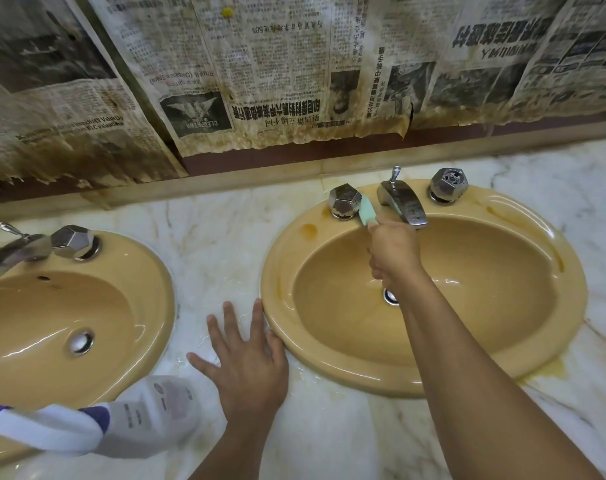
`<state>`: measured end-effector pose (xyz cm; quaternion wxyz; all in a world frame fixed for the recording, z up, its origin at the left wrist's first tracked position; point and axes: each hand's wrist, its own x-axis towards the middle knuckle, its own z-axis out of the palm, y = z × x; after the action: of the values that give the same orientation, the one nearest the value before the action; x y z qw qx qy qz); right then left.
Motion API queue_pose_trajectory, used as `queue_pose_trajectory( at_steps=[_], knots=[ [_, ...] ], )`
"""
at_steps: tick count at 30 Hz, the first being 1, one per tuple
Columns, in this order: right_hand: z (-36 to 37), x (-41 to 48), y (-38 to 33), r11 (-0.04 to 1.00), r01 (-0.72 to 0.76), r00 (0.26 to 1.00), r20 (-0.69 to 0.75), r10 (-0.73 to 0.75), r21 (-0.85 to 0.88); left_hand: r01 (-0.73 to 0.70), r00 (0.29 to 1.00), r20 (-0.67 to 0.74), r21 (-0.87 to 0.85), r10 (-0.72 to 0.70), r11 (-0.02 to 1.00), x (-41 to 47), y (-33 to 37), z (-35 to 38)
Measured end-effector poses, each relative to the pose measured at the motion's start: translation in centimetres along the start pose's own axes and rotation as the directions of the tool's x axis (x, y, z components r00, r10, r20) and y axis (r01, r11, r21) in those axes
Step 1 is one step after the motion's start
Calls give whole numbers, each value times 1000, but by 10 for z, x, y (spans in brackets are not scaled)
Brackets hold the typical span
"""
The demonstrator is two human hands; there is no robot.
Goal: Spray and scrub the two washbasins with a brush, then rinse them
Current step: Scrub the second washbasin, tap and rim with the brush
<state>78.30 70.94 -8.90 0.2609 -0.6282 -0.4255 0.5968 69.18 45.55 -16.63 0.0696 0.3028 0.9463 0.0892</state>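
Note:
Two tan washbasins are set in a marble counter. My right hand (393,252) reaches over the right basin (329,358) and grips a pale green brush (366,211), whose head lies against the left chrome tap knob (343,201) at the basin's back rim. Flat on the counter between the basins rests my left hand (247,362), fingers spread, its edge touching the right basin's rim. The left basin (145,327) sits at the left, partly cut off by the frame. A white spray bottle (149,414) with a white and purple trigger head stands near its front rim.
A chrome spout (403,202) and a second knob (448,186) stand on the right basin's back rim. Brown stains mark that rim and the counter at its front right. Stained newspaper (260,71) covers the wall behind. The left basin has its own chrome spout and knob (73,242).

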Motion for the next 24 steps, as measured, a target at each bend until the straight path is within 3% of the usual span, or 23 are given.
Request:
queue_pose_trajectory(
  at_steps=[11,17,24],
  knots=[
    [-4,-1,-2,956,125,992,-3,-130,-265,14,1000,-2,-6,-14,1000,-1,1,-1],
    [13,9,-17,799,198,957,-66,-284,-568,17,1000,5,-17,-17,1000,-1,0,-1],
    [20,15,-43,786,160,970,-54,-238,-596,12,1000,-2,-32,-12,999,-1,-1,-2]
  ],
)
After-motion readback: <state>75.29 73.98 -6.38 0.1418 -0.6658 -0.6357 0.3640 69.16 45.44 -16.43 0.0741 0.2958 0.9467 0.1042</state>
